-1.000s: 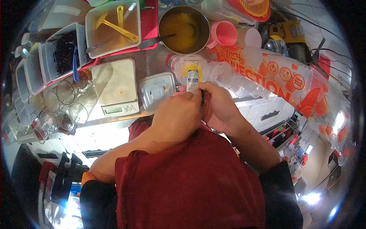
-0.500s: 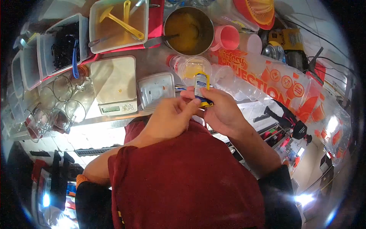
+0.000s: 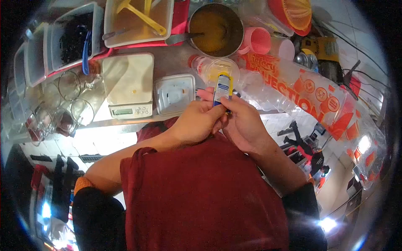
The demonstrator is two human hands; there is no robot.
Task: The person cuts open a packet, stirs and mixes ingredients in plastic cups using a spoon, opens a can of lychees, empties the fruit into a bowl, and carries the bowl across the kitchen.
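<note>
Both hands meet in front of my apron at the counter's edge. Between them stands a small yellow and blue packet with a pale label. My left hand pinches its lower end. My right hand grips its right side, thumb on the label. Just behind the packet is a clear plastic cup with something yellow in it. To the left lies a lidded clear container, and beyond it a kitchen scale. A pot of orange-yellow contents stands further back.
Pink cups and a printed plastic sleeve of cups lie to the right. Glass cups, a tub of dark contents and a tub with yellow utensils are at the left. A person is in the background, right.
The packet tilted, its yellow back and blue lower end coming into view, then came upright again. My left hand drew back and closed on its lower end. The view shifted slightly.
</note>
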